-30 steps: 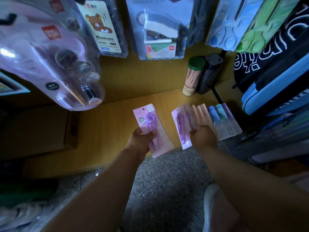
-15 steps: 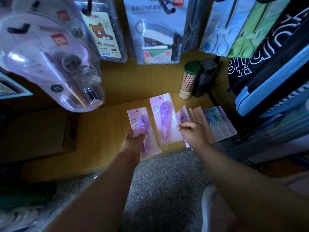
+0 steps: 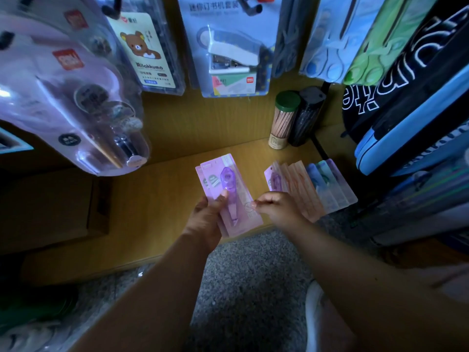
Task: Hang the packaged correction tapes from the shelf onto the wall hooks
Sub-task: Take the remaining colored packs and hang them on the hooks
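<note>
Packets stack up in the left hand (image 3: 206,219), fingers curled round two purple correction tapes (image 3: 229,196) above the shelf (image 3: 157,199). Right hand (image 3: 275,208) pinches the top packet's edge (square it now, hang holes aligned). The remaining packets (image 3: 312,185) lie fanned on the shelf; hooks (image 3: 250,7) wait above.

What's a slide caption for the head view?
Left hand grips stacked purple correction tapes; right hand touches them, more packs fanned on shelf.

Two purple correction tape packs (image 3: 229,196) sit stacked at 12 o'clock from the hand. About seven flat packs (image 3: 312,188) fan at 2 o'clock. Two tall round tubes (image 3: 284,120) stand behind.
</note>
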Tool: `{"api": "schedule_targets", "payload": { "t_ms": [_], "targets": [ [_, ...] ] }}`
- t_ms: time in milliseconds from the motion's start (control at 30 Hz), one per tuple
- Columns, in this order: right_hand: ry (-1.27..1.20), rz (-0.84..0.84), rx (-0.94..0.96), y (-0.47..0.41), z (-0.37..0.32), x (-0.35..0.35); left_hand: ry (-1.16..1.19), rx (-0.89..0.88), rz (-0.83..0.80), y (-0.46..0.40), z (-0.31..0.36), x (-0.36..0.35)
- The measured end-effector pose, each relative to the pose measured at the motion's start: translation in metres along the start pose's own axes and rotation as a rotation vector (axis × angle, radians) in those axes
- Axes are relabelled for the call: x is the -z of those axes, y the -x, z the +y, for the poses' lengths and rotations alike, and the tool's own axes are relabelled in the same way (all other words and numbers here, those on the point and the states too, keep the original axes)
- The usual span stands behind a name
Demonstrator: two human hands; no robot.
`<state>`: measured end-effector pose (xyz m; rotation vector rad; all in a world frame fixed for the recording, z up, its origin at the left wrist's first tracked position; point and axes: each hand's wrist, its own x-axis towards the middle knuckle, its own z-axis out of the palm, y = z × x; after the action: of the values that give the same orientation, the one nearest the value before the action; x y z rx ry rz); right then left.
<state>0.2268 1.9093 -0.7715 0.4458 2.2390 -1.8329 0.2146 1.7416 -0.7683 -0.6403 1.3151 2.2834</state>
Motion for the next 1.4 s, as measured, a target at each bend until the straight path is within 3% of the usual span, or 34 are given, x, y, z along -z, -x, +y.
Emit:
{"api": "schedule_targets", "payload": {
  "t_ms": [133, 267, 333, 500, 667, 1100, 1400],
  "targets": [
    [0.076, 0.073, 0.018, 0.001, 0.009, 0.002, -0.003, 0.036, 0.038, -0.002, -0.004, -0.004],
    [0.466, 0.471, -0.014, -0.007, 0.029, 0.028, -0.007, 0.080, 0.032, 0.000, -0.006, 0.000],
    [0.645, 0.568, -0.062, -0.012, 0.039, 0.040, -0.005, 0.091, 0.031, -0.001, -0.009, 0.002],
    [0.850, 0.570, -0.189, -0.025, 0.052, 0.044, -0.021, 0.115, 0.035, -0.002, -0.010, 0.006],
    [0.722, 0.578, -0.287, -0.030, 0.048, 0.042, -0.042, 0.123, 0.041, -0.003, -0.010, 0.010],
    [0.124, 0.407, -0.071, -0.008, -0.016, 0.026, -0.081, -0.014, 0.217, 0.006, 0.003, 0.017],
    [-0.044, 0.311, -0.044, 0.041, -0.054, 0.028, -0.087, -0.103, 0.149, 0.042, 0.013, -0.001]
  ]
}}
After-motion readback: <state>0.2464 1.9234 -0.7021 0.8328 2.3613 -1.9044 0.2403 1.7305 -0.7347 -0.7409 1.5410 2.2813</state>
